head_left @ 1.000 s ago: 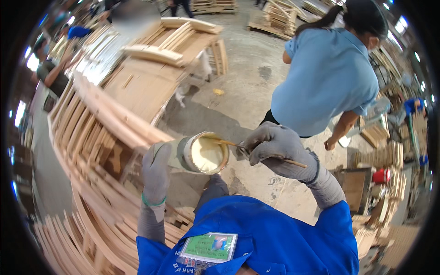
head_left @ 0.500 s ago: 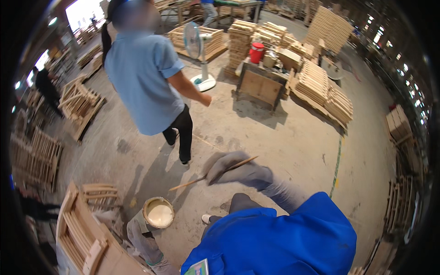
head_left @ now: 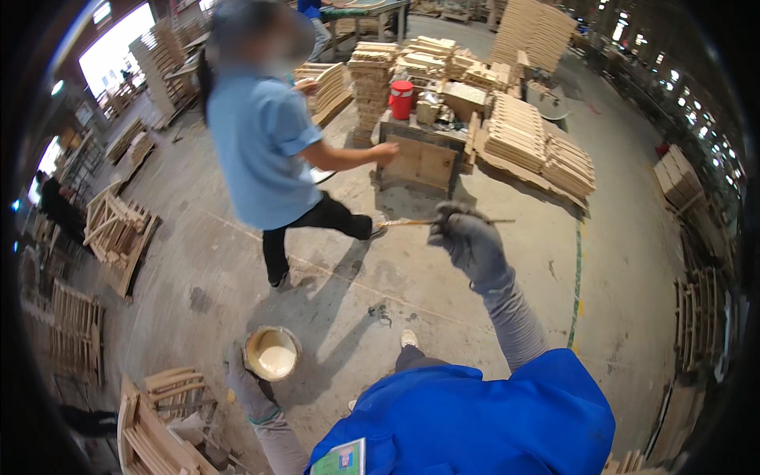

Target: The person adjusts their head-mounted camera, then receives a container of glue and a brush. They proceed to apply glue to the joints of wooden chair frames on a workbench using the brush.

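Head view: the right hand (head_left: 465, 237) pinches the brush (head_left: 410, 222) partway along its handle, fingers bent in around it. Its long axis runs almost level across the view, pale tip pointing left. From those fingers the pot (head_left: 251, 354) lies down and to the left, well apart, its mouth upward with cream liquid (head_left: 275, 354) inside. Nearer to it is the left hand (head_left: 252, 393), which grips it from the lower left; its fingers curl against the wall, partly hidden. The 2 hands are thus wide apart, and the brush tip is clear of the pot.

Compared with 0.5 s ago, the brush has swung from a slant to near level, and the right hand appears higher and further from the pot. The co-worker (head_left: 265, 150) now has 1 leg stretched out in a wider stride.
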`<state>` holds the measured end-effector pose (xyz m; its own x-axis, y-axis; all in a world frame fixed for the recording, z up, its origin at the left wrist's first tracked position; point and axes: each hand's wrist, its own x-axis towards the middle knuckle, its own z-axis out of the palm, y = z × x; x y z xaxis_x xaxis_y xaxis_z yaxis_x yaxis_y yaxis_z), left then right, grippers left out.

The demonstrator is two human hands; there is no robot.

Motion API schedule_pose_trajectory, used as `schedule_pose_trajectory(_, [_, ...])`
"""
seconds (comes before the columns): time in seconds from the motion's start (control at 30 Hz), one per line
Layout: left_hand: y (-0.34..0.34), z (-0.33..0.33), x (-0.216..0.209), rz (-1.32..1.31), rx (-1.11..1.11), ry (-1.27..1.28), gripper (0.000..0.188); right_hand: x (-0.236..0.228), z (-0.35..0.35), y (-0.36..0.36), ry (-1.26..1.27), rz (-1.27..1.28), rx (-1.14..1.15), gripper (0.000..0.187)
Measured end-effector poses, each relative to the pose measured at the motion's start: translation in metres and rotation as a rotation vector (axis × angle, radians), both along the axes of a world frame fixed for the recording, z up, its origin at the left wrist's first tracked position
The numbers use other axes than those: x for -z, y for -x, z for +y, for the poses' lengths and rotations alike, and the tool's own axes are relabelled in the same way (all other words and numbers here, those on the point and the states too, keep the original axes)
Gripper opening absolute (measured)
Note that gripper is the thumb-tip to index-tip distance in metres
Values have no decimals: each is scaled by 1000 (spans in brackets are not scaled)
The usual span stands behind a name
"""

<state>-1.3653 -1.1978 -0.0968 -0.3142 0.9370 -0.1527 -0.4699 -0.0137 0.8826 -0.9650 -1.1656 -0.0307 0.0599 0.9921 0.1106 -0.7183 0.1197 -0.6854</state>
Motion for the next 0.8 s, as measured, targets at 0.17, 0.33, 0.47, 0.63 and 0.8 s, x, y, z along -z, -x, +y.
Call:
schedule_pose_trajectory(0.17, [-55,42,24,40,-13,-47,28,41,34,39,87,111,-234,27])
schedule_pose_trajectory(0.33, [-85,67,32,536,-99,-198,22,78,69,115,229,335,-385,33])
schedule_pose_trajectory(0.47, [-112,67,2,-121,-102,-57,24,78,82,148,382,486,-463,37])
schedule_pose_trajectory(0.63, [-106,37,30,105,-57,-260,46,53,69,178,471,567,-581,39])
schedule_pose_trajectory(0.8, [-104,37,27,487,31,-264,56,49,69,194,445,501,-528,43])
